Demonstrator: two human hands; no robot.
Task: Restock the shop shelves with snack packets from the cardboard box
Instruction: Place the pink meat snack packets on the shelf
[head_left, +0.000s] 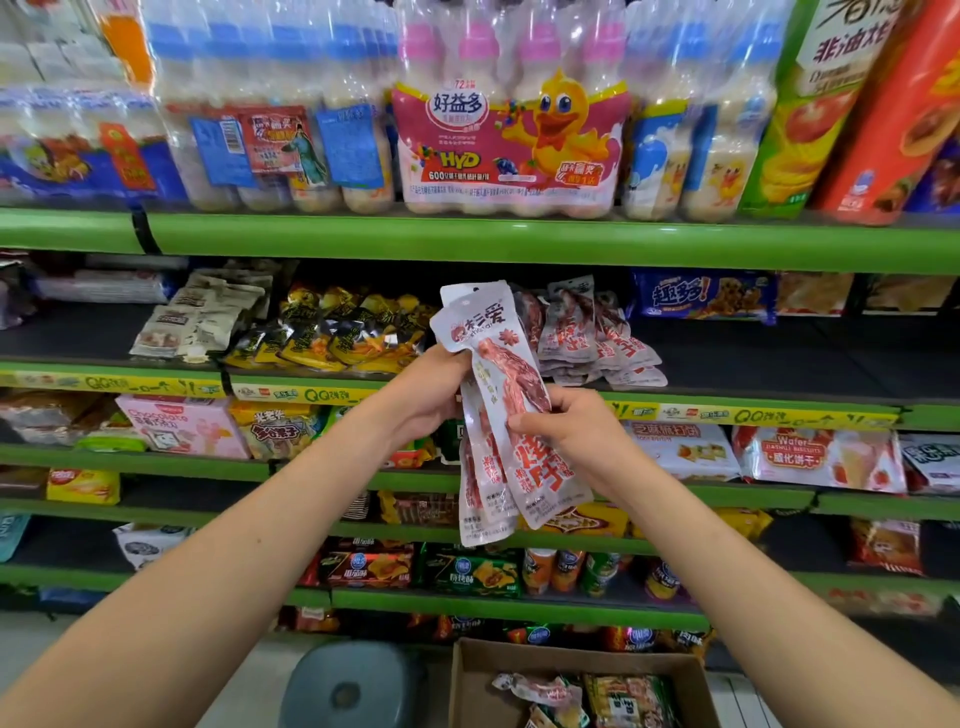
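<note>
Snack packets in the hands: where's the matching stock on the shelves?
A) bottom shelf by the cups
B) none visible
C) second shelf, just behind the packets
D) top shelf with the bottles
C: the snack packets, held by the left hand and right hand, match the white-and-red pile on the second shelf.

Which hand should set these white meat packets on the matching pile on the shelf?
Right, probably. The right hand grips the white meat packets on the side nearer the matching pile; the left hand holds their far side.
</note>
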